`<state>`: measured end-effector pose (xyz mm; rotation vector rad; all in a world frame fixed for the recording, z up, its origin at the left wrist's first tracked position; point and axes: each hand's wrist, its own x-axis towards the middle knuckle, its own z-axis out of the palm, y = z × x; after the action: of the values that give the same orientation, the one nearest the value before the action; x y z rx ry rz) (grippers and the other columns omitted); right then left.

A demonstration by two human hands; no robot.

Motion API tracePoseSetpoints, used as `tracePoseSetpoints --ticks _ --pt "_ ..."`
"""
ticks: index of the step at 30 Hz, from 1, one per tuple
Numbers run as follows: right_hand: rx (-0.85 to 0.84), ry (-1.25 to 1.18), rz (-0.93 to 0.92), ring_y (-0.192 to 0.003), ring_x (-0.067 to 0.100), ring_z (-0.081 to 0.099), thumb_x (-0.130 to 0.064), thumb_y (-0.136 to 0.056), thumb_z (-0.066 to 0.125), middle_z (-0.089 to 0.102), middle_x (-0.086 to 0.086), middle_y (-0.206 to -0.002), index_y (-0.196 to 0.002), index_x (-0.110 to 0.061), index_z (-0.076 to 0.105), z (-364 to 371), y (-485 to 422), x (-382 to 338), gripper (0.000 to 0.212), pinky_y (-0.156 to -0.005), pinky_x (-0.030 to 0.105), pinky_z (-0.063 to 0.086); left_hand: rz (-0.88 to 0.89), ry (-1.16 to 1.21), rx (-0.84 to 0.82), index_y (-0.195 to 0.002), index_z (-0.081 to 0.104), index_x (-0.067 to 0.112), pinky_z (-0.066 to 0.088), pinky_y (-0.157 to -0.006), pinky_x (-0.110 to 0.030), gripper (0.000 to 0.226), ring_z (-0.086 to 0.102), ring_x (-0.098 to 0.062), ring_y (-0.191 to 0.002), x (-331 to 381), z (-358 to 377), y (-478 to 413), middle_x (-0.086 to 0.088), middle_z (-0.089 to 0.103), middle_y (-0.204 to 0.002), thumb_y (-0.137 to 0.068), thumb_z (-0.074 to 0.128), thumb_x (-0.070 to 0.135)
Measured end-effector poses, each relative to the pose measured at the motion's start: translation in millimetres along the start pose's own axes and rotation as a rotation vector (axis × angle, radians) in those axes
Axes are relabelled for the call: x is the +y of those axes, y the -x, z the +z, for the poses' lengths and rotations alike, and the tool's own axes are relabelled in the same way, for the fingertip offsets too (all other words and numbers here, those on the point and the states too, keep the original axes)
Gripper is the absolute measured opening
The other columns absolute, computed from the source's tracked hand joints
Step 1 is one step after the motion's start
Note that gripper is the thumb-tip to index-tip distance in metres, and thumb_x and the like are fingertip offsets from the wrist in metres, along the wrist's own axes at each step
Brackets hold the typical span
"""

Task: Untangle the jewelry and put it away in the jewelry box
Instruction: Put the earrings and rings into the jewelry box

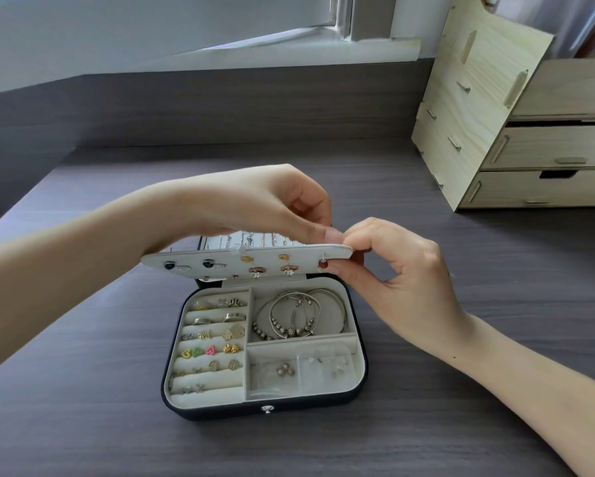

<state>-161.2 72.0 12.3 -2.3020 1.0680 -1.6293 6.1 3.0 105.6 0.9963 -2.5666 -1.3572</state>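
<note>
A dark jewelry box (358, 380) lies open on the table. Its left side holds rows of stud earrings and rings (213, 339). Silver bangles and bead bracelets (299, 316) fill the upper right compartment, and small clear bags (303, 371) lie in the lower right one. A cream earring flap (227, 265) with several studs pinned through it is tilted up over the box. My left hand (282, 204) pinches the flap's top right edge from above. My right hand (392, 259) pinches its right corner beside a dark red stud (322, 264). Necklaces (254, 239) hang in the lid behind.
A pale wooden drawer organiser (516, 132) stands at the back right of the dark wood-grain table (82, 425). A low dark ledge and a window sill run along the far edge.
</note>
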Motion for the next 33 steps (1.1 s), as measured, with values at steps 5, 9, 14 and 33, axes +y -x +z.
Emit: tracePoseSetpoints --ticks 5,9,14,33 --pt "0.001 0.005 -0.006 -0.065 0.02 0.059 -0.021 -0.085 0.064 0.065 0.008 -0.072 -0.076 0.005 0.066 -0.2 0.0 -0.4 0.027 -0.063 0.032 0.048 -0.015 -0.014 -0.05 -0.079 0.067 0.013 0.049 -0.063 -0.019 0.014 0.06 -0.008 -0.066 -0.7 -3.1 1.8 0.004 0.067 -0.071 -0.075 0.067 0.027" --pt "0.004 0.004 0.001 -0.066 0.019 0.06 -0.022 -0.084 0.064 0.065 0.008 -0.073 -0.076 0.004 0.067 0.5 0.5 -0.4 0.027 -0.063 0.032 0.049 -0.004 -0.032 -0.063 -0.088 0.067 0.015 0.052 -0.068 -0.024 0.011 0.061 -0.012 -0.071 -4.9 -8.9 4.2 0.003 0.066 -0.077 -0.08 0.068 0.006" --pt "-0.004 0.002 0.005 -0.067 0.019 0.06 -0.022 -0.085 0.063 0.065 0.008 -0.074 -0.077 0.004 0.066 -0.1 0.1 -0.6 0.027 -0.063 0.033 0.049 -0.006 -0.038 -0.046 -0.086 0.068 0.019 0.049 -0.07 -0.023 0.021 0.06 -0.008 -0.074 -1.2 -7.2 2.4 0.004 0.067 -0.078 -0.078 0.061 0.037" --pt "-0.002 -0.019 0.017 -0.065 0.02 0.059 -0.019 -0.083 0.065 0.065 0.008 -0.072 -0.076 0.003 0.066 0.0 -0.6 -2.7 0.023 -0.062 0.033 0.048 -0.002 0.012 -0.105 -0.084 0.07 0.014 0.054 -0.07 -0.019 0.013 0.068 -0.013 -0.074 -1.2 -6.6 0.4 -0.004 0.073 -0.083 -0.074 0.065 0.019"
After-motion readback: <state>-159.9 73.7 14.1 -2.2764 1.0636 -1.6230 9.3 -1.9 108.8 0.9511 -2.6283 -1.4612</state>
